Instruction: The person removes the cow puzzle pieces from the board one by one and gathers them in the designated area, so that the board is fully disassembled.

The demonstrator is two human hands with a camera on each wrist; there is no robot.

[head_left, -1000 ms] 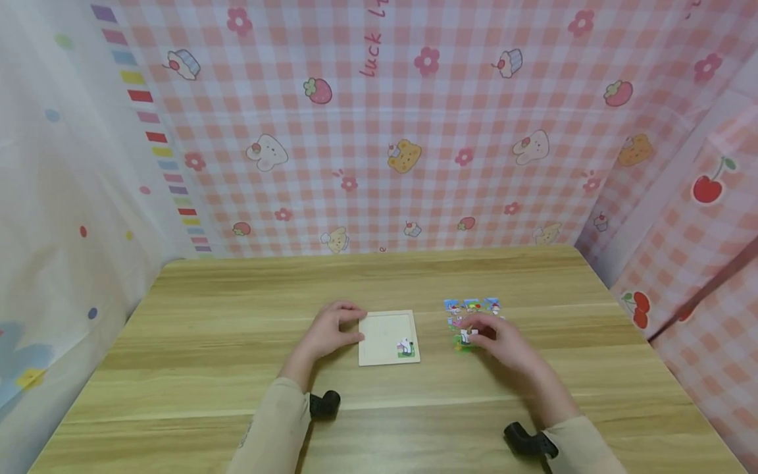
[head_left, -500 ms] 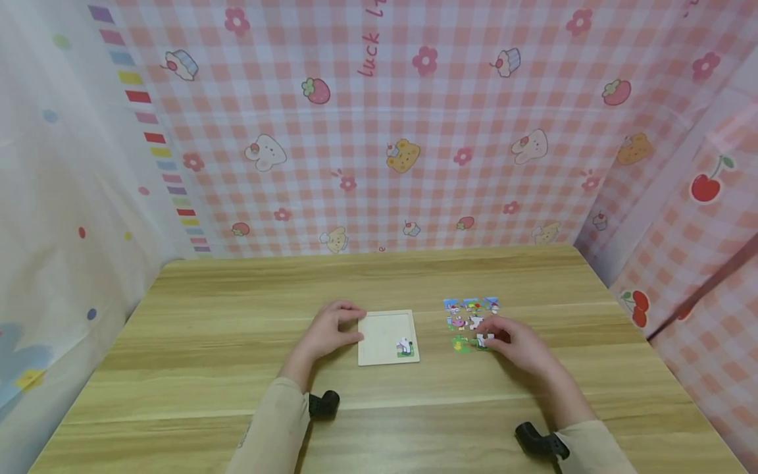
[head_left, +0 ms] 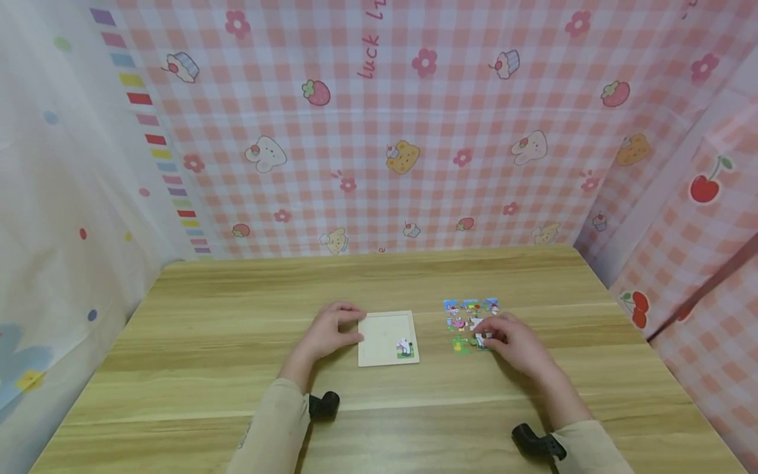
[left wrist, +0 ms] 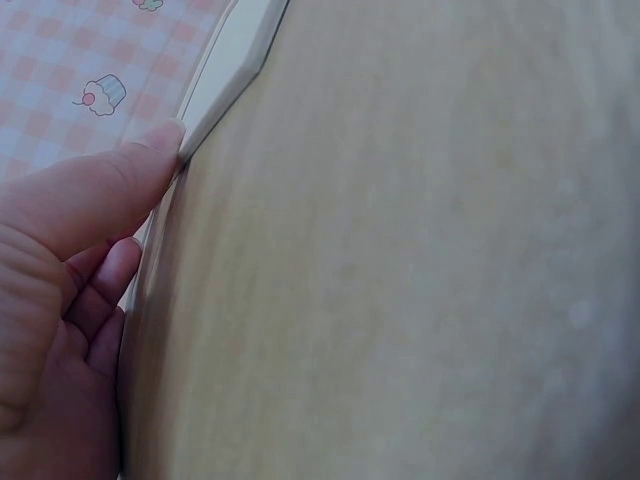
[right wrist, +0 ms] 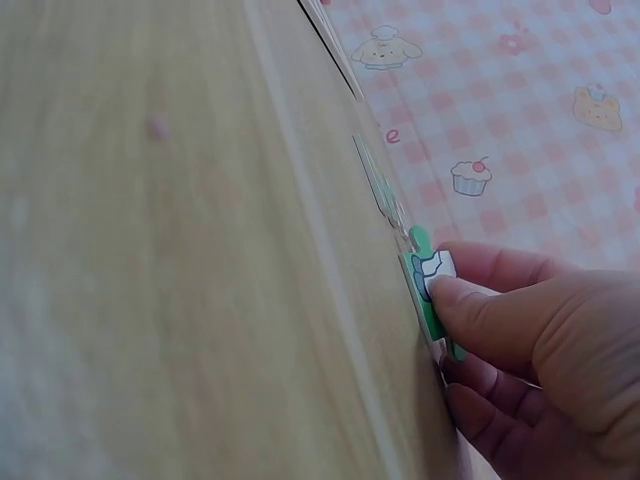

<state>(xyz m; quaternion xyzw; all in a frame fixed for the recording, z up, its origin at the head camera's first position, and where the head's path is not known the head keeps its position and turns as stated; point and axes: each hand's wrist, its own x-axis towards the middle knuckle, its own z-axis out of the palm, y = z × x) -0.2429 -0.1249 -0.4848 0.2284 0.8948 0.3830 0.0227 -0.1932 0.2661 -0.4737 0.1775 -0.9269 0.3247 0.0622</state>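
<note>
A square pale wooden puzzle tray point(head_left: 379, 332) lies on the table, with one puzzle piece point(head_left: 405, 347) in its lower right corner. At the tray's left edge rests my left hand point(head_left: 326, 334), thumb and fingertips apart; the left wrist view has the thumb point(left wrist: 150, 165) against the tray's corner. My right hand point(head_left: 520, 345) pinches a green-and-white puzzle piece point(right wrist: 428, 305) between thumb and fingers, low over the table. That piece is at the near side of a group of loose pieces, partly covered by the hand.
Several loose puzzle pieces point(head_left: 456, 322) lie in rows to the right of the tray, among them a green-and-yellow piece point(head_left: 460, 343). Wood-grain tabletop point(head_left: 237, 296) surrounds them. A pink checked curtain point(head_left: 355, 131) hangs behind the table. Each sleeve bears a black wrist mount point(head_left: 324, 405).
My right hand has moved a little to the right with the pinched piece, uncovering the green-and-yellow piece. During the last half second it has barely shifted. The left hand and tray stay put.
</note>
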